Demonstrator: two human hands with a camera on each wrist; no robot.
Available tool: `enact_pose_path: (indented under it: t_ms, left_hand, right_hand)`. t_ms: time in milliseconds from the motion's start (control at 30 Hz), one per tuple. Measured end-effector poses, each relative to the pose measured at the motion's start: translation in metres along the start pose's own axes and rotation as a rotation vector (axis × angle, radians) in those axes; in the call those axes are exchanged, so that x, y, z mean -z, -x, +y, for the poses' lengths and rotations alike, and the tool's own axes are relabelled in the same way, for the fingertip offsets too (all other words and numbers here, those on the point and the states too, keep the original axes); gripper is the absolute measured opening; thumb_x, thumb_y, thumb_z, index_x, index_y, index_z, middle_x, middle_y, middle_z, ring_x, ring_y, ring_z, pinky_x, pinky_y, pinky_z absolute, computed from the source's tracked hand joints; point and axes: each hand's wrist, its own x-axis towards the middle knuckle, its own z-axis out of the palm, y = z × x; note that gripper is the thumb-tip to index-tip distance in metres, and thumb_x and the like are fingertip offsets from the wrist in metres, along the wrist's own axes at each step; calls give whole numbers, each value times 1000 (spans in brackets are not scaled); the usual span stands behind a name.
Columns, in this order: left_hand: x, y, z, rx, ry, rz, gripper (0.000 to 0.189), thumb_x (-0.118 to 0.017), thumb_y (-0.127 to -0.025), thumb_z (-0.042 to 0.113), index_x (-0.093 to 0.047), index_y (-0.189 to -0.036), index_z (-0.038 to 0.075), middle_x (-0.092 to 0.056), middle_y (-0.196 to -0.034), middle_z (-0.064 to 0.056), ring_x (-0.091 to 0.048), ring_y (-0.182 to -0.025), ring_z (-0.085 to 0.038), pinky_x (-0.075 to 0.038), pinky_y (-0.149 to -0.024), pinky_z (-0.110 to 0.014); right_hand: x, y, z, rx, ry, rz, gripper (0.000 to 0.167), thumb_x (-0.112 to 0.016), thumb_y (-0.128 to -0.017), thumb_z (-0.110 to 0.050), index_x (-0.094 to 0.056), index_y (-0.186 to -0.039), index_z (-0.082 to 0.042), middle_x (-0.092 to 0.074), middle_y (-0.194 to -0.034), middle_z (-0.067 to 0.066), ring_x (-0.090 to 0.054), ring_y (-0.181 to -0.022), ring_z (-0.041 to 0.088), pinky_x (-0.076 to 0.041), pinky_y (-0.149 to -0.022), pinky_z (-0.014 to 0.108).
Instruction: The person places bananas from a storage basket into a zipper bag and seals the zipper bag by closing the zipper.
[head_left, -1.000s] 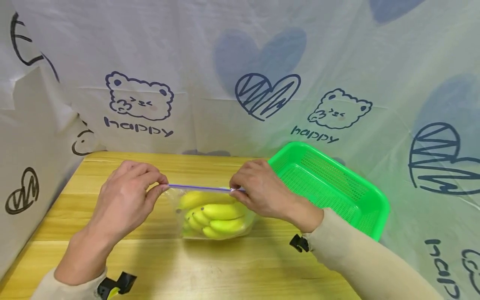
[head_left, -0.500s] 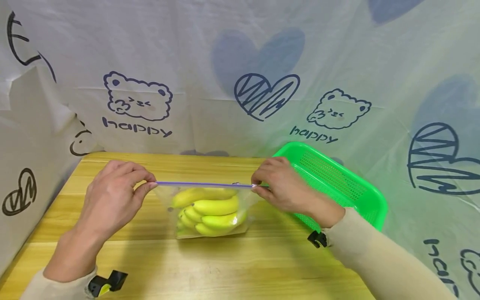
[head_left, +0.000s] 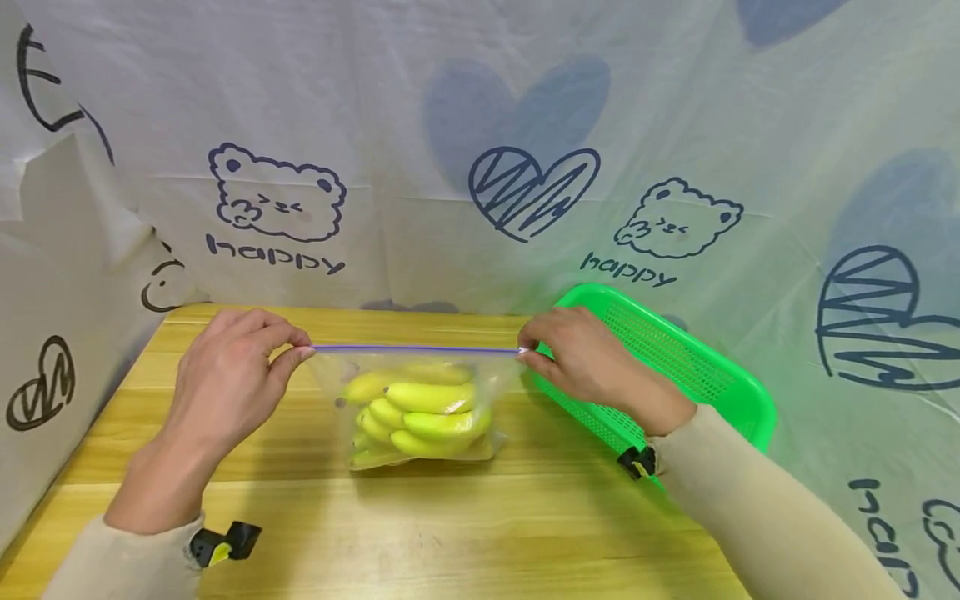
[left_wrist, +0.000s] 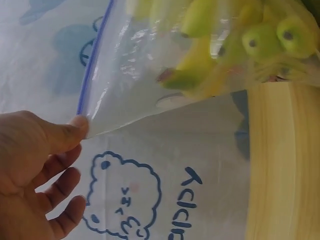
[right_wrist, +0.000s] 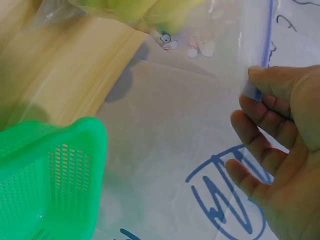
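A clear zip bag (head_left: 491, 379) with a purple strip along its top hangs stretched between both hands, several yellow bananas (head_left: 438, 427) inside. Its bottom is close over the wooden table. My left hand (head_left: 236, 367) pinches the top left corner between thumb and index finger; in the left wrist view, the other fingers of that hand (left_wrist: 40, 170) are loosely bent below the strip. At the opposite corner, my right hand (head_left: 585, 354) pinches the strip's end. The right wrist view shows its thumb pressed on the purple zip (right_wrist: 266, 45), with the remaining fingers spread and partly curled.
A green perforated basket (head_left: 652, 350) stands at the back right, partly behind the right hand and forearm. The wooden table (head_left: 420, 542) runs back to a white cloth (head_left: 420, 250) printed with bears and hearts, which also covers both sides.
My right hand has slid rightward along the purple strip to its end. The left hand moved slightly left, and the bag now hangs higher and pulled flat.
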Motion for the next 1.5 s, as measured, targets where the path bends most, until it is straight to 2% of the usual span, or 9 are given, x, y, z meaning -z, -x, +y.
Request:
enact_pose_path:
  t_ms: [133, 267, 433, 600, 867, 1000, 1167, 1367, 1500]
  left_hand:
    - [-7, -16, -7, 57, -13, -37, 4, -79, -93, 12, -78, -91, 9, -72, -102, -10, -58, -101, -38, -49, -72, -56]
    - [-16, -30, -15, 77, -19, -18, 6, -77, -96, 13, -77, -95, 7, -70, -101, -11, -56, -99, -38, -49, -74, -55]
    - [-22, -28, -21, 46, -20, -5, 5, -78, -94, 11, -77, -93, 6, -69, -99, -12, -55, -98, -38, -47, -79, -54]
    - [-22, 1, -20, -71, -36, -85, 5, -83, -88, 8, -78, -90, 8, -69, -98, -11, -56, -96, -37, -46, -85, -53]
    - [-28, 50, -8, -196, -57, -96, 17, -92, -75, 10, -80, -85, 17, -69, -98, -6, -59, -94, -35, -50, -76, -52]
    - [-33, 69, -5, -199, -53, -144, 20, -94, -73, 12, -79, -82, 20, -68, -98, -2, -59, -96, -32, -51, -77, -51]
    - [-39, 93, -7, -172, -41, -227, 24, -96, -71, 14, -77, -79, 26, -66, -97, 3, -59, -98, -30, -51, -79, -52]
    - [-48, 117, -9, -112, -73, -353, 24, -95, -75, 23, -74, -77, 34, -67, -101, 6, -58, -103, -27, -51, -82, -52]
    - [-48, 121, -9, -88, -75, -314, 25, -95, -74, 19, -75, -79, 32, -67, -102, 6, -58, -104, -28, -50, -83, -51]
  right_hand:
    - [-7, -19, 5, -90, 18, 26, 11, -70, -102, -24, -74, -103, -13, -75, -99, 0, -65, -96, 24, -49, -92, 48]
    - [-17, -36, 9, -170, 50, 90, 13, -67, -103, -23, -74, -105, -12, -75, -101, 1, -64, -101, 27, -47, -98, 50]
    - [-31, -36, 8, -171, 108, 183, 13, -70, -101, -22, -73, -104, -10, -75, -99, 3, -64, -97, 28, -49, -88, 47]
    - [-45, -11, -1, -125, 138, 173, 13, -72, -99, -22, -74, -104, -10, -75, -101, 3, -65, -100, 28, -50, -90, 46]
    - [-77, 41, -13, -26, 148, 200, 15, -80, -92, -24, -74, -98, -11, -75, -98, 2, -67, -96, 25, -55, -84, 43]
    - [-97, 60, -17, 20, 125, 217, 16, -83, -89, -22, -72, -94, -12, -73, -101, 2, -66, -99, 25, -56, -85, 42]
    - [-122, 76, -25, 52, 105, 178, 15, -82, -89, -22, -71, -93, -13, -72, -105, 2, -66, -101, 22, -56, -89, 39]
    - [-151, 94, -37, 5, 56, 130, 15, -82, -90, -24, -71, -93, -14, -72, -107, 2, -65, -100, 21, -56, -87, 38]
    - [-158, 98, -43, -46, 31, 158, 14, -80, -90, -22, -71, -94, -13, -71, -111, 3, -65, -103, 22, -57, -91, 39]
